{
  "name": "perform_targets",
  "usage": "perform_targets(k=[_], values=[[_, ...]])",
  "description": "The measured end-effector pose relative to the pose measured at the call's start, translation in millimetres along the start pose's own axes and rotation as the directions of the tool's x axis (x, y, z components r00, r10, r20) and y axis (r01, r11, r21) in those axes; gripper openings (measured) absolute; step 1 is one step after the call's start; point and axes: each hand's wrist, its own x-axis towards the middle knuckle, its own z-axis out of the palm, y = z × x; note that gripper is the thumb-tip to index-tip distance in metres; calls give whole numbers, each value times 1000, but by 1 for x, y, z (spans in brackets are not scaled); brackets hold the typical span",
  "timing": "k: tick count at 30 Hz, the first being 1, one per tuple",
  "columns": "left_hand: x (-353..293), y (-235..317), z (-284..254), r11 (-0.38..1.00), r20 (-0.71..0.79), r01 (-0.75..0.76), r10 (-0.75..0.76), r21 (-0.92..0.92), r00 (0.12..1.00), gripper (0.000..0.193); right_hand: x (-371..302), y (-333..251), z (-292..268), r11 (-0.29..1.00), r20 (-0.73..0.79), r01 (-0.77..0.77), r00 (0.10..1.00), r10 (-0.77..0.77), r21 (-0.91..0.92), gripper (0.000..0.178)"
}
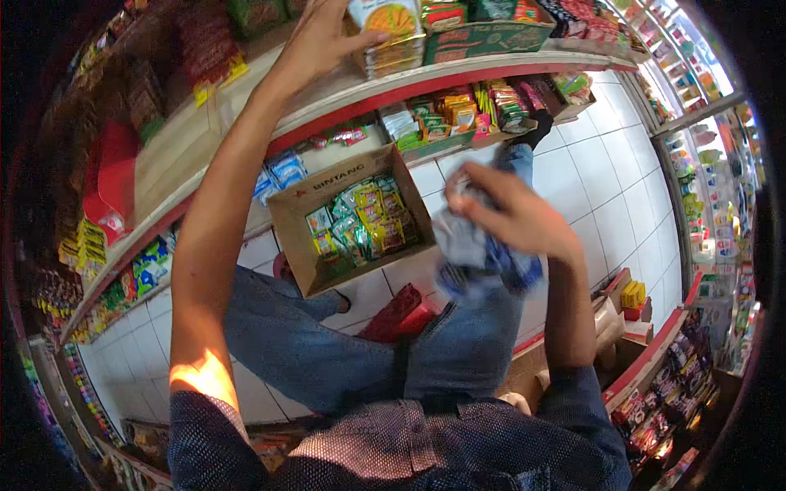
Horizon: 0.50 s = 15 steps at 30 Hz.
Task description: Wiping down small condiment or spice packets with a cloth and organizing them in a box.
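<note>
A: Shelves (458, 72) ran along the aisle, red-edged, packed with snack packets. Where was the left hand?

B: Left hand (326, 37) was up on the upper shelf, fingers closed around a stack of packets (391, 33) with an orange picture on the top one. Arm fully stretched.

A: And the right hand?

B: Right hand (512, 214) was lower, over the knee, clenched on a bundle of blue-and-white sachets (475, 254). Bundle blurred; count could not be told.

A: Anything between the hands?

B: Open cardboard box (348, 221), tilted, resting against the lower shelf. Green and yellow sachets (360, 221) lay inside, filling roughly half of it. Right hand was just beside the box's right wall, not touching it.

A: Floor?

B: White tiles (606, 188). Person crouched in jeans (327, 344), knees apart. A red packet (393, 315) lay between the legs.

A: Opposite side?

B: More shelving (696, 164) with bottles and packets, well apart from both hands. Small cartons (630, 299) stood near its base.
</note>
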Motion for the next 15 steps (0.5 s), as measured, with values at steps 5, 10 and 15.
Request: perform_targets(k=[5, 10, 15], values=[[0, 5, 0, 989, 7, 22, -22, -148, 1000, 82, -17, 18, 55, 985, -228, -39, 970, 77, 170, 30], [2, 7, 3, 990, 66, 75, -67, -120, 996, 82, 25, 90, 139, 973, -449, -231, 867, 216, 21, 39], [-2, 2, 8, 992, 35, 18, -14, -124, 999, 79, 18, 154, 189, 721, -232, -203, 971, 61, -663, 64]])
